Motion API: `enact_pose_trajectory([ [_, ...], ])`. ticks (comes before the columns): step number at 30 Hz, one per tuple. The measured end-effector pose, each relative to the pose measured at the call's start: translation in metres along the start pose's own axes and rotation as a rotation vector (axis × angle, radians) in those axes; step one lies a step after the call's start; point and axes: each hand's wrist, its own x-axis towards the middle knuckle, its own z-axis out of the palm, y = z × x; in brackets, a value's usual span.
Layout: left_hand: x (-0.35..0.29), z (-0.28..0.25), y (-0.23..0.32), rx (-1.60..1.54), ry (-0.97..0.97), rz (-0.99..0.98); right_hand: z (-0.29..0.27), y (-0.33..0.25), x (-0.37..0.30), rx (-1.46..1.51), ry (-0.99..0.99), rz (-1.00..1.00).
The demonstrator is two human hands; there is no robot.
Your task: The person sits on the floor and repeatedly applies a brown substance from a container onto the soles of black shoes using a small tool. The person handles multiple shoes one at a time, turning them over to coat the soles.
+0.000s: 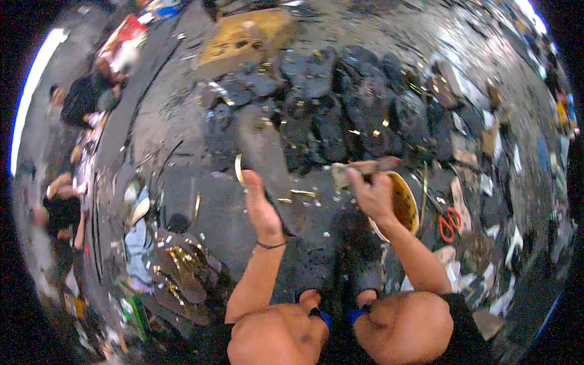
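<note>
The two hands are well apart. Here's the left hand (263,210), thumb pointing up, right beside a long grey-brown sole (266,149); the sole lies in the middle of the view, rounded at its far end, flat and dull-surfaced, with a thin dark edge curving past the palm. Whether those fingers close on it, I can't tell. A curved, pale gold strip (239,170), slim and shiny, stands at the thumb tip.

Over on the right, the right hand (374,193) is clamped on a brush (341,174), its pale, stubby end pointing left, its dark handle showing beyond the knuckles. Just beneath sits a round bowl (416,210), white-rimmed, with mottled amber-brown stuff inside.

Farther out, rows of dark soles (365,115) press side by side, blackish and rounded, flecked with glinting bits. Beyond them, a blocky yellow slab (243,39) with dark blotches. To the right, scissors (449,225) with looped orange handles; lower left, a pile of brown soles (182,267) scattered with shiny gold pieces, beside crumpled light-blue cloth (139,249).
</note>
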Motion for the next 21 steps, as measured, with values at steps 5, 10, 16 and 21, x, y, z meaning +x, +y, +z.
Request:
enact_pose_trajectory([
  [5,-0.043,-0.037,-0.144,-0.27,0.202,-0.369,-0.036,-0.038,-0.081,-0.123,-0.455,0.029],
  [10,0.017,-0.124,-0.098,-0.61,0.185,-0.43,-0.114,-0.02,-0.07,-0.338,-0.131,0.143],
  [16,0.128,-0.243,-0.099,-0.748,0.186,-0.166,-0.164,0.036,-0.087,-0.303,-0.103,0.109],
  [21,0.104,-0.22,-0.106,-0.531,0.6,-0.19,-0.232,0.032,-0.071,-0.573,0.019,0.021],
])
